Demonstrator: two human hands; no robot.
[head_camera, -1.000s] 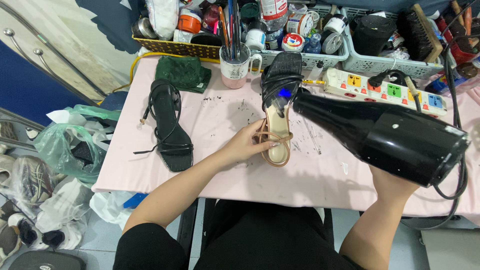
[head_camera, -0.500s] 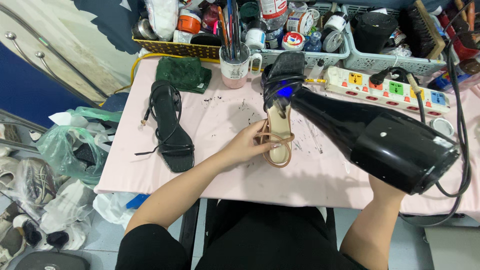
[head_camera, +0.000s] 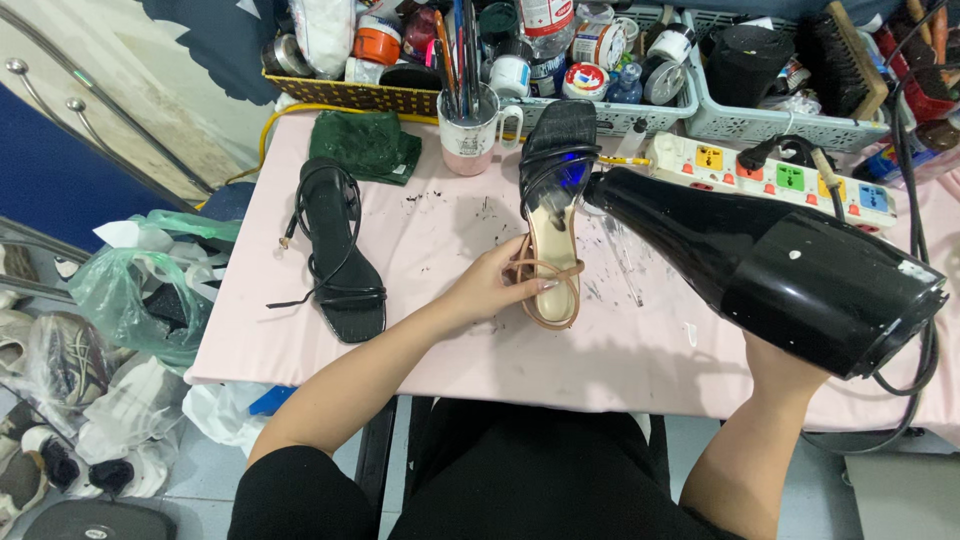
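My left hand (head_camera: 495, 285) grips the heel end of a strappy sandal (head_camera: 553, 215) with a black toe and tan insole, lying on the pink table (head_camera: 640, 350). My right hand (head_camera: 785, 370), mostly hidden under it, holds a large black hair dryer (head_camera: 770, 265). The dryer's nozzle points at the sandal's clear straps near the toe. A matching black sandal (head_camera: 335, 250) lies apart on the table's left side.
A white power strip (head_camera: 770, 180) with a plug in it lies behind the dryer. A mug of pens (head_camera: 470, 125), a green cloth (head_camera: 368, 145) and baskets of jars and brushes (head_camera: 620, 60) line the back. Plastic bags and shoes (head_camera: 120, 310) sit on the floor at left.
The hair dryer has shifted slightly to the right and lower. My left hand stays on the sandal in the same place.
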